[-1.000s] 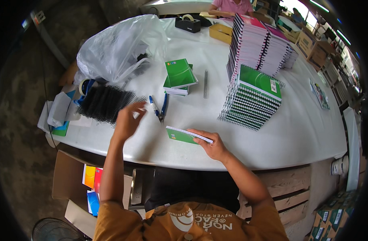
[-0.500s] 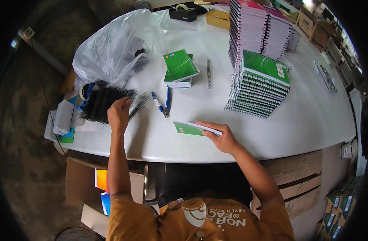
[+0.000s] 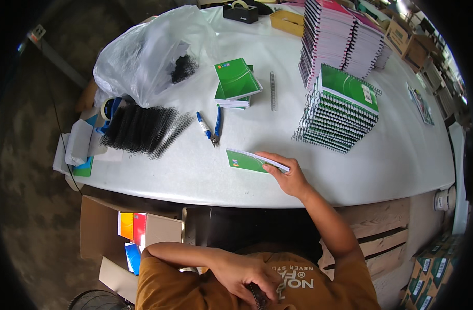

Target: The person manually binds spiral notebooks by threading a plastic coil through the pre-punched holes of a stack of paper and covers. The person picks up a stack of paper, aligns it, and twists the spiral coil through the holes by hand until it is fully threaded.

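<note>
My right hand (image 3: pixel 287 178) grips a green notebook (image 3: pixel 246 161) just above the table's near edge, its white, unbound-looking edge facing up. My left hand (image 3: pixel 246 276) is drawn in against my chest, fingers curled round a dark spiral binding coil (image 3: pixel 257 295), partly hidden by the fingers. Blue-handled pliers (image 3: pixel 216 129) lie spread on the table beyond the notebook. To their left rests a pile of black spiral coils (image 3: pixel 141 129). Farther back sits a short stack of green notebooks (image 3: pixel 238 80), with a single coil (image 3: pixel 273 92) beside it.
A tall stack of coil-bound green notebooks (image 3: pixel 339 121) stands at right, before high piles of pink-covered notebooks (image 3: pixel 327 39). A clear plastic bag (image 3: pixel 138 62), tape dispenser (image 3: pixel 240 12) and yellow tray (image 3: pixel 287 22) occupy the back. Below left, an open carton (image 3: pixel 99 225) holds colourful notebooks.
My left hand has left the coil pile and come back to my chest with a coil in it. The right hand keeps the notebook in nearly the same spot.
</note>
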The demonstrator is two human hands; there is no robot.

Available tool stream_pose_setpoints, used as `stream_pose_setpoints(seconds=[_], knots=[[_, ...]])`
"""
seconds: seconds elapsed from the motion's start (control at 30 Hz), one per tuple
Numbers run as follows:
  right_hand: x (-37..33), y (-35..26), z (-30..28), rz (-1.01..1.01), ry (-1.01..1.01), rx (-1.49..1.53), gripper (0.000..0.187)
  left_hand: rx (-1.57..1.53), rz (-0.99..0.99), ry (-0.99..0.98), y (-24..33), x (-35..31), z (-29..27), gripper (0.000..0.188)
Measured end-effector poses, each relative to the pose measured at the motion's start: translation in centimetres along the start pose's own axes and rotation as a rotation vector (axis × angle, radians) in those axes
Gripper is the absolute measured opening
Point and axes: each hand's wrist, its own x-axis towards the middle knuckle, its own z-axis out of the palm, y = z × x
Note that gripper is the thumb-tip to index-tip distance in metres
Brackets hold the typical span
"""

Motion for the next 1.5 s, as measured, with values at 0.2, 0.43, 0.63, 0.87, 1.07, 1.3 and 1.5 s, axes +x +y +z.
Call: stream_pose_setpoints(seconds=[0.2,0.43,0.63,0.87,1.07,1.3,1.5], knots=[[-0.1,0.0,-0.1,-0.002,0.009,-0.011,0.031,0.079,-0.007,-0.059,-0.6,0.1,-2.6,0.021],[-0.1,0.1,-0.5,0.025,0.009,0.019,0.031,0.830,-0.392,1.098,3.4,-5.6,-9.8,0.042],[0.0,0.4,-0.4,0.009,0.006,0.021,0.030,1.079,-0.626,1.206,0.8,-9.4,-12.2,0.044],[0.0,0.1,-0.6,0.006,0.002,-0.016,0.031,0.689,-0.604,1.267,0.9,-9.3,-13.0,0.051],[0.0,0.8,-0.6,0.007,-0.020,0.040,0.031,-0.051,-0.684,1.323,2.0,-8.9,-14.3,0.050],[0.0,0.4,-0.5,-0.074,-0.039,0.009,0.030,0.357,-0.479,1.181,3.7,-9.4,-15.0,0.011],[-0.1,0.2,-0.2,-0.026,0.010,0.002,0.030,1.315,-0.582,0.835,4.2,-8.0,-13.3,0.025]])
